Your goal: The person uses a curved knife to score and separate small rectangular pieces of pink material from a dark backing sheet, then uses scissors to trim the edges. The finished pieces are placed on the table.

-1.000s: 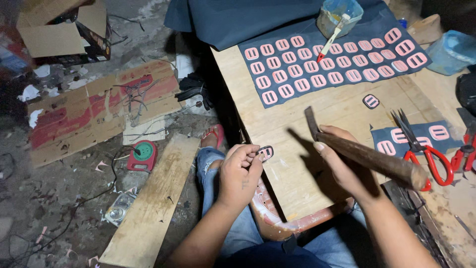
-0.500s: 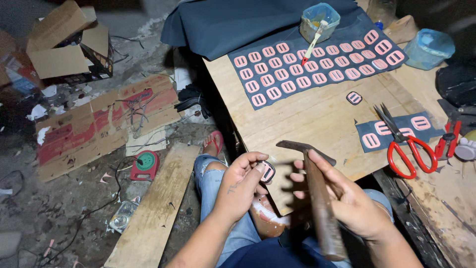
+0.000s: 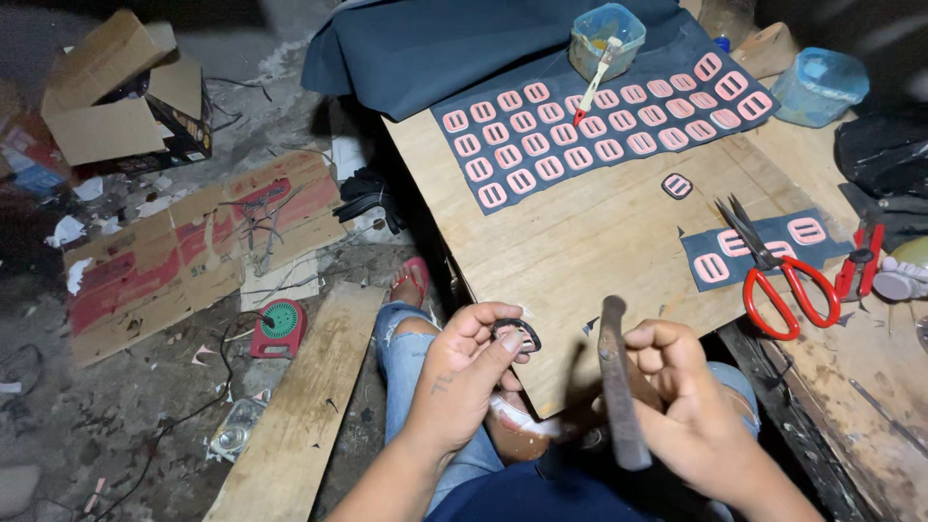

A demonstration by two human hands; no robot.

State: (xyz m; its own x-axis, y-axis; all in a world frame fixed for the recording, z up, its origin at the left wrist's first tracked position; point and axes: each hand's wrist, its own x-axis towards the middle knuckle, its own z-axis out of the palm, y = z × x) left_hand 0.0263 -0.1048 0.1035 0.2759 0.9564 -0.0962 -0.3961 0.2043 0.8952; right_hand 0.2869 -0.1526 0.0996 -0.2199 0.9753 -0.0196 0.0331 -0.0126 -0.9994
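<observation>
My left hand (image 3: pixel 462 372) pinches a small dark-edged pink buckle-shaped piece (image 3: pixel 517 334) at the near edge of the plywood board (image 3: pixel 590 251). My right hand (image 3: pixel 691 406) grips a hammer (image 3: pixel 617 387) by its handle, head pointing up and away, just right of the piece. A dark blue sheet (image 3: pixel 599 135) lies at the board's far side with several pink buckle pieces stuck on it in rows. One loose cut piece (image 3: pixel 678 186) lies on bare wood below that sheet.
Red-handled scissors (image 3: pixel 773 266) rest on a smaller blue strip (image 3: pixel 764 249) with pink pieces at the right. A glue tub with a brush (image 3: pixel 604 43) and a blue lidded tub (image 3: pixel 817 85) stand at the back. Cardboard, a wooden plank (image 3: pixel 309 406) and wires litter the floor.
My right hand has swung the hammer from lying across the board to upright in front of me. The left hand has shifted slightly right with the piece. The view moved down.
</observation>
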